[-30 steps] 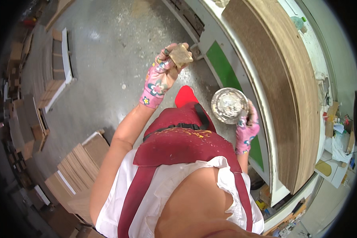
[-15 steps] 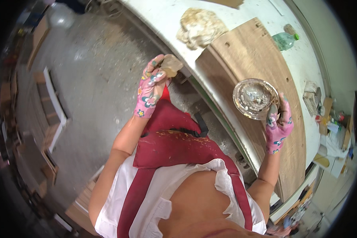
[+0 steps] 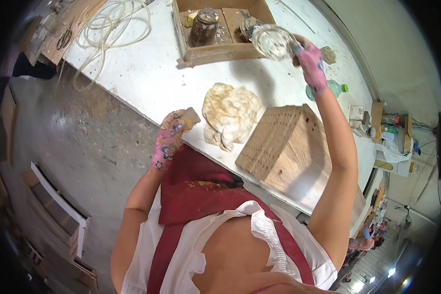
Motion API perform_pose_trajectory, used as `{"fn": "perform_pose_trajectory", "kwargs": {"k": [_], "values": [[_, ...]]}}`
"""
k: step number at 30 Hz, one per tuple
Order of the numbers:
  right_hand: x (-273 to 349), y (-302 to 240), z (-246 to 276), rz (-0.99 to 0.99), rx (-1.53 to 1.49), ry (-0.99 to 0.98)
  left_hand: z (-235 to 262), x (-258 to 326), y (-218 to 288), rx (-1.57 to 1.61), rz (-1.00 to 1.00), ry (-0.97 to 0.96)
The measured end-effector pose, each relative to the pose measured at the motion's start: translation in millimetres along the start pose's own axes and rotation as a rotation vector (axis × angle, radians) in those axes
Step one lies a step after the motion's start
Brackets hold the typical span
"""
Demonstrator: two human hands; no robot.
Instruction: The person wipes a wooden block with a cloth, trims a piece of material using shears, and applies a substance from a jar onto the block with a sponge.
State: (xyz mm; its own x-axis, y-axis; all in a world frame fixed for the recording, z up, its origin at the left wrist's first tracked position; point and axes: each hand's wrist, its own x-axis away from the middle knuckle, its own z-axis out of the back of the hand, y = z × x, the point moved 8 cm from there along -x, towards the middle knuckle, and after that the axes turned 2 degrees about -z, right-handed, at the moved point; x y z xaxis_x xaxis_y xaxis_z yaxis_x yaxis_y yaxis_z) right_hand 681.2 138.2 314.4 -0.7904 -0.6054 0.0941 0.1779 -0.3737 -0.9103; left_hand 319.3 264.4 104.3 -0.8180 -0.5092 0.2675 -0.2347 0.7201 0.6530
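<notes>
My left hand (image 3: 167, 139), in a pink flowered glove, is closed on a small pale tan flat piece (image 3: 191, 117) beside the table's near edge. What the piece is exactly cannot be told. My right hand (image 3: 310, 63), gloved alike, reaches far out and grips a clear shallow bowl (image 3: 273, 43) by its rim. Residue smears the bowl, which hangs at the right corner of a shallow wooden tray (image 3: 225, 55). Inside the tray stand a brown-stained jar (image 3: 204, 27) and other items partly hidden by the bowl.
A crumpled stained cloth (image 3: 229, 113) lies on the white table (image 3: 147, 73). To its right is a stack of drilled wooden boards (image 3: 299, 152). Behind my right wrist lies a green bottle (image 3: 334, 89). Clear hose (image 3: 105, 36) coils at the far left. Another person (image 3: 362, 243) shows at lower right.
My right hand has carried the bowl from above the boards out to the tray. The view has swung left along the table, and my left hand still holds the tan piece.
</notes>
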Motion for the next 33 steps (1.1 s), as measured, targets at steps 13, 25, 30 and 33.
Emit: {"fn": "perform_pose_trajectory", "kwargs": {"k": [13, 25, 30, 33], "values": [[-200.6, 22.9, -96.9, -0.087, 0.992, 0.149, 24.3, -54.5, 20.7, -0.216, -0.067, -0.053], [4.7, -62.6, -51.1, 0.447, 1.262, 0.001, 15.2, -51.5, 15.5, -0.234, -0.116, -0.109], [72.3, -40.2, -22.3, 0.403, 1.095, -0.141, 21.9, -39.0, 12.2, -0.359, -0.112, 0.194], [107.5, -47.8, -12.4, 0.508, 1.035, -0.123, 11.5, -8.3, 18.3, -0.328, -0.143, 0.278]]}}
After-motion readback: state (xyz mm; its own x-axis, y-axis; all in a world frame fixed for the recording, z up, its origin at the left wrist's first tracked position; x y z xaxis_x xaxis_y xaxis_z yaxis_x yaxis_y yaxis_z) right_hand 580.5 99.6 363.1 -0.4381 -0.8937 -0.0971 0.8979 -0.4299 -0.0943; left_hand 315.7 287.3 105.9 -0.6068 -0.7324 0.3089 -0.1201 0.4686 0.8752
